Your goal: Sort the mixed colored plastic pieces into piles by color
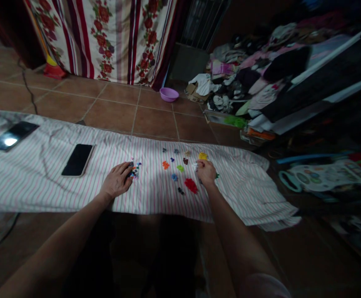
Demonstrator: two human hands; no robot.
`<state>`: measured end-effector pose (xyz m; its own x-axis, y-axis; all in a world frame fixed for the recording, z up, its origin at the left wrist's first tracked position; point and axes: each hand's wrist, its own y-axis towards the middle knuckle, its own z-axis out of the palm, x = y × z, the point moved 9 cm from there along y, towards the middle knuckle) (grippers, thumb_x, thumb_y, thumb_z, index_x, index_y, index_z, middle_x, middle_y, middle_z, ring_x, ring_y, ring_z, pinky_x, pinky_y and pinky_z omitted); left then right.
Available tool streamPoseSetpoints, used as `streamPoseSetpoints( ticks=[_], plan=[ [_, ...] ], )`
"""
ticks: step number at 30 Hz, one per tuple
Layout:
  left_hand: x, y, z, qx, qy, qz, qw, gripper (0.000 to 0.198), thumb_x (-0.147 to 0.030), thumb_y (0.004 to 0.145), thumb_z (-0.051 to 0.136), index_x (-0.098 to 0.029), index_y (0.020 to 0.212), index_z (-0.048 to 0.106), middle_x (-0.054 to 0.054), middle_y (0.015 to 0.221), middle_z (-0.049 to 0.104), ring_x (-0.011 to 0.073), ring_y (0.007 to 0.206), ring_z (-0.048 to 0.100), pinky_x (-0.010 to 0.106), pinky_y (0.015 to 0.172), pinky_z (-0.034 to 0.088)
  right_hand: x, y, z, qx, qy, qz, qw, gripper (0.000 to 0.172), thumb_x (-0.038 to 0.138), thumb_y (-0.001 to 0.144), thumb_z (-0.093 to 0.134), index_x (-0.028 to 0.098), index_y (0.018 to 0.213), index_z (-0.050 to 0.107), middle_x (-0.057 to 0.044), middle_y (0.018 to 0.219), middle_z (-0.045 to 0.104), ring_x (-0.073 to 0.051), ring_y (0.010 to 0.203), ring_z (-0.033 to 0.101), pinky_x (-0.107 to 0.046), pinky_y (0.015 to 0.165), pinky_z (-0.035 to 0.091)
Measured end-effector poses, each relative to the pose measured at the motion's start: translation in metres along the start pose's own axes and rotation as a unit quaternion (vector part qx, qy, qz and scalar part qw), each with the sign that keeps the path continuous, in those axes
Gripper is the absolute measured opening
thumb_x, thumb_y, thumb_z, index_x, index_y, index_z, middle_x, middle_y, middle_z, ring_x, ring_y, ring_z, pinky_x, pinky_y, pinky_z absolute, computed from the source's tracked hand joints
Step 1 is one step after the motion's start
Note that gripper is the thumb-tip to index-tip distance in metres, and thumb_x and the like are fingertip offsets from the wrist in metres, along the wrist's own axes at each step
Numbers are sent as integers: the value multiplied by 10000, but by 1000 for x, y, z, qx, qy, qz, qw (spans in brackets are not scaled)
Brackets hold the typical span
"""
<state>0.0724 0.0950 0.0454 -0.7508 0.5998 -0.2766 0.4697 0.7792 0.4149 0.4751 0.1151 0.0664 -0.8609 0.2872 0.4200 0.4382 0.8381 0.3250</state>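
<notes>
My left hand (116, 180) lies on the striped cloth, its fingers stretched out at the edge of a mixed pile of tiny coloured pieces (136, 170); part of the pile is hidden under the fingers. My right hand (207, 171) is closed in a pinch over a small white heap (196, 166); whatever sits between its fingertips is too small to name. Around it lie heaps sorted by colour: a yellow heap (203, 156), a large red heap (191, 185), a brown heap (185, 160), a lime green heap (180, 168), a blue heap (174, 177) and an orange heap (165, 164).
A black-screened phone (78, 160) and a tablet-like device (12, 135) lie on the striped cloth (106, 145) to the left. On the tiled floor beyond stands a purple basin (169, 94). Piled clothes (230, 74) fill the back right, and a pale plastic toy (318, 176) is at right.
</notes>
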Motion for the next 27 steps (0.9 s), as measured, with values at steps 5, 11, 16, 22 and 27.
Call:
streamPoseSetpoints(
  ticks=[5, 11, 16, 22, 27],
  plan=[
    [0, 1, -1, 3, -4, -2, 1000, 419, -325, 905, 441, -166, 1281, 535, 145, 1368, 535, 292, 1292, 470, 488, 1071, 410, 51, -16, 7, -12, 92, -72, 993, 325, 198, 835, 412, 150, 947, 713, -110, 942, 685, -218, 929, 603, -332, 877, 463],
    [1, 1, 0, 3, -4, -10, 1000, 416, -316, 902, 445, -183, 1287, 534, 132, 1375, 529, 292, 1293, 468, 492, 1066, 415, 144, -70, 38, 54, 217, -204, 953, 302, 164, 862, 418, 186, 931, 711, -75, 923, 690, -187, 890, 630, -315, 864, 496],
    [2, 0, 1, -6, -18, -2, 1000, 408, -283, 905, 435, -149, 1280, 526, 156, 1370, 521, 290, 1299, 460, 493, 1077, 415, 204, -112, 73, 146, 222, -267, 926, 313, 128, 887, 441, 189, 1019, 719, -70, 939, 674, -180, 896, 625, -293, 845, 500],
    [6, -2, 3, -17, -47, -7, 999, 437, -255, 883, 434, -182, 1311, 485, 151, 1380, 492, 312, 1347, 404, 561, 1088, 408, 236, -119, 104, 194, 169, -284, 924, 330, 124, 907, 475, 228, 1120, 705, -65, 968, 633, -174, 908, 610, -266, 837, 491],
    [9, -3, 4, -26, -55, -16, 998, 475, -254, 888, 427, -172, 1356, 419, 161, 1380, 473, 317, 1376, 367, 560, 1100, 402, 239, -117, 114, 206, 132, -280, 928, 322, 101, 896, 485, 247, 1065, 716, -55, 933, 622, -180, 892, 589, -269, 835, 479]
  ],
)
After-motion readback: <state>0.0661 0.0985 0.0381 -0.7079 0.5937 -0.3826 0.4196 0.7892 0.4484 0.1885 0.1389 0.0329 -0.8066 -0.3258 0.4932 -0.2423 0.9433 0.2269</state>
